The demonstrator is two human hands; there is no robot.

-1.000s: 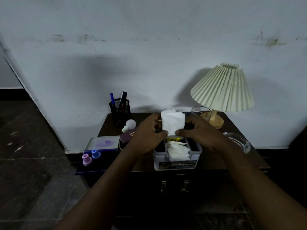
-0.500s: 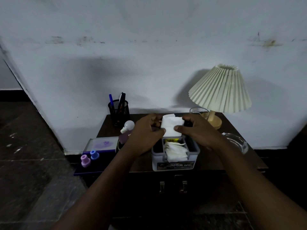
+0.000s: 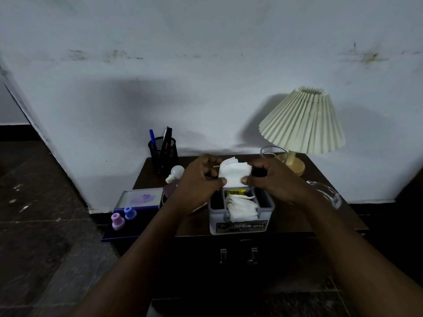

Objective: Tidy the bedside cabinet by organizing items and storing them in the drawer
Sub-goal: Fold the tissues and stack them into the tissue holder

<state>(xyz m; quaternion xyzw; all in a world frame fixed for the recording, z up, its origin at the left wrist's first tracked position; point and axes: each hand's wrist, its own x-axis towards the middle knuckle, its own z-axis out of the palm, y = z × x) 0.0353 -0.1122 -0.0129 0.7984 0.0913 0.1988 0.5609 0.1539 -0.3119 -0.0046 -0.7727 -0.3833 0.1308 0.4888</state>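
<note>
Nearest the viewer and well below the grip, we noted the drawer handles (image 3: 223, 256) on the dark cabinet front, and we judged the drawer to be closed. Above these, directly beneath the grip and slightly toward the person, the grey organizer box (image 3: 240, 226) stood on the cabinet top (image 3: 194, 226). Crumpled tissues (image 3: 241, 207) filled its centre compartment; the side compartments read dark and we could not tell their contents. At the grip itself, the left hand (image 3: 201, 179) and the right hand (image 3: 272, 181) each pinched one end of a folded tissue (image 3: 233, 175) between thumb and curled fingers, so both hands were clamped upon it. The folded tissue was held clear of the box, just above its rear edge, with its long axis running from hand to hand, parallel to the cabinet front. Neither hand was the nearer; the piece lay between them. We judged that the coming move turned on one relation: the centre compartment lay down and toward the person from the grip, a short descent. Just left of the grip lay a white bulb (image 3: 176, 172), and further left a blue tray (image 3: 128, 234) carried two small stoppers (image 3: 117, 221). Right of the grip sat a glass ashtray (image 3: 325, 193). Beyond the grip stood a mesh pen holder (image 3: 163, 154) to the left and, to the right, a drinking glass (image 3: 273, 153) and a pleated lamp (image 3: 302, 124).
</note>
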